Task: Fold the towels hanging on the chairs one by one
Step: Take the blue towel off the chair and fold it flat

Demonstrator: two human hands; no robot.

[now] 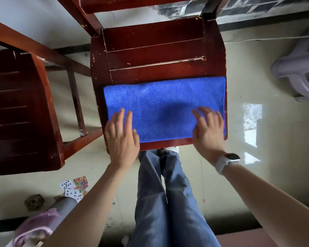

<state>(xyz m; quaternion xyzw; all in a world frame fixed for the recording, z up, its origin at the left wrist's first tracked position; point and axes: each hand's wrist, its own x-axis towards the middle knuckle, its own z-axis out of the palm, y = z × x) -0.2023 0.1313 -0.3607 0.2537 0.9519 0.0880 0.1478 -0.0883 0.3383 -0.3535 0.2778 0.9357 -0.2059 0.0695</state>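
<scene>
A blue towel [161,104] lies folded flat as a wide rectangle on the front half of a dark red wooden chair seat [155,56]. My left hand [121,136] rests with straight fingers on the towel's near left corner. My right hand [208,130], a white watch on its wrist, lies with spread fingers on the near right part of the towel. Neither hand holds anything.
A second red wooden chair [20,111] stands close on the left. A pale plastic stool [296,72] lies on the floor at the right. Playing cards [75,188] and a pink bag [36,223] lie on the floor at the lower left. My legs stand right before the chair.
</scene>
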